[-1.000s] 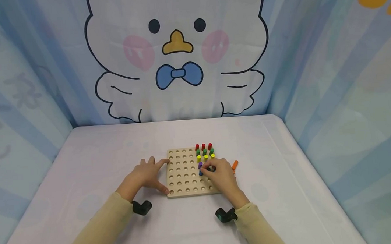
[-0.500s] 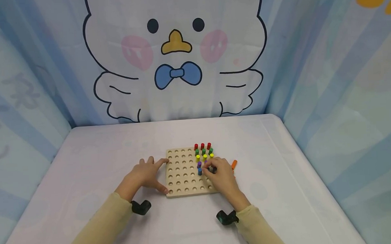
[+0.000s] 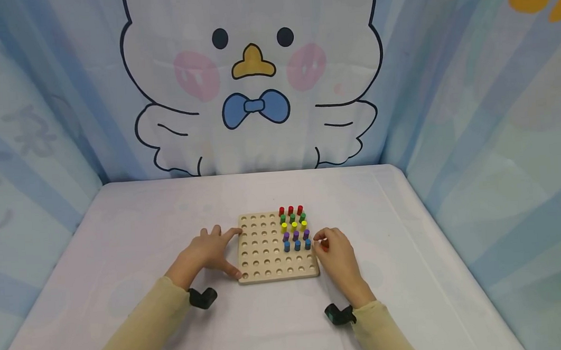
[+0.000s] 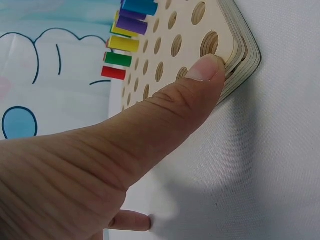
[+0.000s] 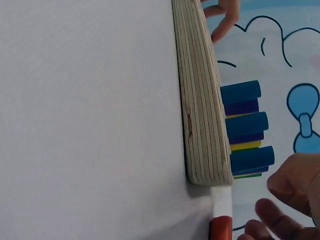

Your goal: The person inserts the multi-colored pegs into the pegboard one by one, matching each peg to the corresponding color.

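Head view: right hand [image 3: 337, 254], grip curled, reaches orange peg [image 5: 221, 227] just beside pegboard [image 3: 265, 255].

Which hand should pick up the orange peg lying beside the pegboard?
The right hand. It is off the pegboard's right edge, fingers right at the orange peg. The left hand braces the board's left edge, thumb on the corner.

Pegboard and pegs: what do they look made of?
The pegboard looks like unfinished plywood: stacked layers show along its edge, and pale grain shows on top. The blue pegs look like painted wood with a matte, even colour, though plastic cannot be ruled out.
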Action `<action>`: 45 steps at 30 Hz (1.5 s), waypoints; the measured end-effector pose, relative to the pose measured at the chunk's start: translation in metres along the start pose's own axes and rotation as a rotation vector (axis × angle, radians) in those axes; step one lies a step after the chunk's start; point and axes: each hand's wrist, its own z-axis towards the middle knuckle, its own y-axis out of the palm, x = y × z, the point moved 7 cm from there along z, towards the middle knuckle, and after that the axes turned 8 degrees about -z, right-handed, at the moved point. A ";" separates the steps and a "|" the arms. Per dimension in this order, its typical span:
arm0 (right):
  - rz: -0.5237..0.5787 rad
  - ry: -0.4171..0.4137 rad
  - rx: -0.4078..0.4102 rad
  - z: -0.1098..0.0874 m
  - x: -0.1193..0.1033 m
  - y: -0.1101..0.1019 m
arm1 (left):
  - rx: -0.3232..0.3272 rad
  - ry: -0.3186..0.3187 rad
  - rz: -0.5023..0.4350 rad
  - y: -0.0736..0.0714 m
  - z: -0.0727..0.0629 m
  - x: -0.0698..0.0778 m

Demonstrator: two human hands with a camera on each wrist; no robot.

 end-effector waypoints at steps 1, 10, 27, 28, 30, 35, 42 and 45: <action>-0.016 0.006 -0.006 0.000 0.003 0.000 | 0.000 -0.001 0.000 0.000 0.000 0.000; -0.088 -0.045 -0.082 -0.004 0.008 0.002 | 0.001 -0.007 0.001 0.004 0.004 -0.003; -0.051 -0.016 -0.106 -0.007 0.014 0.003 | 0.004 -0.009 0.018 0.002 0.003 -0.002; -0.042 -0.008 -0.104 -0.007 0.014 0.002 | 0.005 -0.007 0.019 0.002 0.003 -0.002; -0.029 0.005 -0.096 -0.007 0.013 0.001 | 0.006 -0.006 0.019 0.002 0.003 -0.001; 0.002 0.031 -0.069 -0.007 0.012 -0.003 | 0.004 -0.007 0.019 0.002 0.004 -0.002; 0.169 0.107 -0.071 -0.005 0.012 -0.004 | 0.004 -0.004 0.025 0.004 0.005 -0.003; 0.221 0.126 -0.076 -0.005 0.012 -0.004 | 0.006 -0.005 0.021 0.003 0.005 -0.002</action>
